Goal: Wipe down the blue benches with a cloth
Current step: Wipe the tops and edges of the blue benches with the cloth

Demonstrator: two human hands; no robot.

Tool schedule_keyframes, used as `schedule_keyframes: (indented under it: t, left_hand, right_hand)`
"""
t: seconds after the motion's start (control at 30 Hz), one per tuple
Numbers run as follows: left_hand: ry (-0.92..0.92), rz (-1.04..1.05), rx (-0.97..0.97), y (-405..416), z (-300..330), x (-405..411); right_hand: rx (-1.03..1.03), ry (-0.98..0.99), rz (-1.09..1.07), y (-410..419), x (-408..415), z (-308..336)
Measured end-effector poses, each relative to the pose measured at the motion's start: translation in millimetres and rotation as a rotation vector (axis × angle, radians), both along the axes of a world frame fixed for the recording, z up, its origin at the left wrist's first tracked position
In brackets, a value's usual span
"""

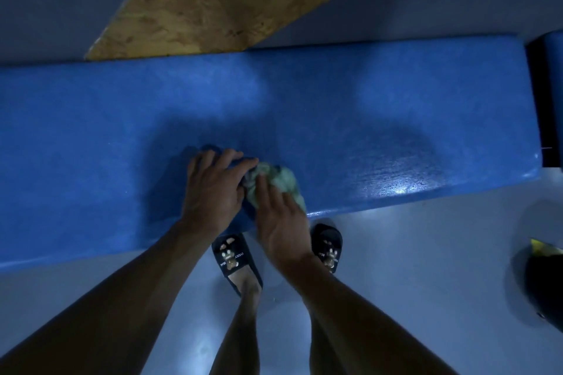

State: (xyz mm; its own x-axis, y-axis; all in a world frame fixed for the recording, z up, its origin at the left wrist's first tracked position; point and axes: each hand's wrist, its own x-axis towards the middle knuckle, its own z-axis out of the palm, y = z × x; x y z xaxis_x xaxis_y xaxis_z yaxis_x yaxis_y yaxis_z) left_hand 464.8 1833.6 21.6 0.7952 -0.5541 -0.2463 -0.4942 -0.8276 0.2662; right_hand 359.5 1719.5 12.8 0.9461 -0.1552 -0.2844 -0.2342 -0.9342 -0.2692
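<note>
Both forearms fill the near part of my view, and beneath them the pale floor [411, 268] with two dark sandals [236, 256] tucked just at the near edge of the worktop [396, 106] — the blue bench that runs left to right across the whole scene. Its right end stops at a dark gap, with another blue bench [555, 70] starting beyond it. I judge the job partly done: the right near stretch shows a wet-looking sheen, while the left stretch looks dull, though the dim light leaves me unsure how much has been covered. The far strip and the whole left run likely remain, plus the next bench.

Room to sweep is good both ways. At the far edge a brown chipboard panel [219, 0] meets the bench, so strokes there would stop against it. A dark bag [545, 280] sits on the floor at the right, well apart.

The cloth [281, 181] — pale green, bunched — lies near the near edge. My left hand [213, 189] curls over its left part; my right hand [281, 222] presses on it with fingers fairly straight.
</note>
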Motion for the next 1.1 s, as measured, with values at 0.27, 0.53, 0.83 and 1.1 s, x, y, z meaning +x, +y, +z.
schedule_keyframes:
  t: [0.27, 0.53, 0.83, 1.1]
  left_hand:
    - [0.022, 0.025, -0.042, -2, 3, 2]
    - [0.024, 0.014, -0.035, -5, 0, 8]
    - [0.034, 0.056, -0.021, -8, 2, 0]
    - [0.028, 0.076, -0.085, -7, -4, 6]
  right_hand:
    - [-0.136, -0.055, -0.185, -164, -8, 4]
    - [-0.067, -0.097, -0.701, -89, 31, -17]
    - [-0.11, -0.186, 0.224, -121, 44, -8]
    - [-0.135, -0.01, -0.729, -173, 74, -11]
